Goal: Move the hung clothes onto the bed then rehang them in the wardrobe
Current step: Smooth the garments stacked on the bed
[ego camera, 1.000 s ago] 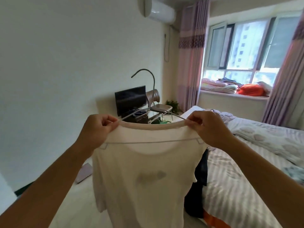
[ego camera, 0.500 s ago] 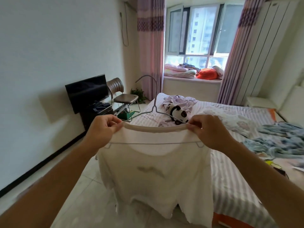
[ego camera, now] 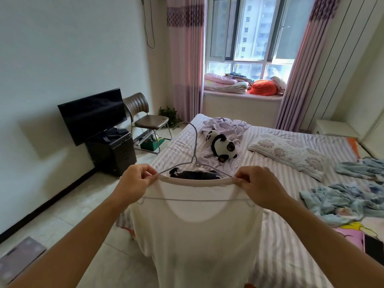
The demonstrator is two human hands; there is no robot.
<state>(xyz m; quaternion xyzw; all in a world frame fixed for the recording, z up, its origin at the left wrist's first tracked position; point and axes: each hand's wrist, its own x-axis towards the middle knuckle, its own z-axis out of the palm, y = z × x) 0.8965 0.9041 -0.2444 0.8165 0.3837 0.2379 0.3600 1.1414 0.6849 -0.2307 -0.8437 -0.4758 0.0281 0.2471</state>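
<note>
A white T-shirt hangs on a thin grey wire hanger in front of me, over the near corner of the striped bed. My left hand pinches the left side of the collar and shoulder. My right hand pinches the right side. The hanger's hook points away from me over the bed. A dark garment shows on the bed just behind the collar. No wardrobe is in view.
A toy panda, a lilac cloth, a flowered pillow and crumpled blue clothes lie on the bed. A TV on a black stand and a brown chair stand at the left wall. Folded bedding sits on the window sill.
The view has swung right and down from the wall and TV toward the bed. The shirt, held the same way in both hands, now hangs over the bed's near corner.
</note>
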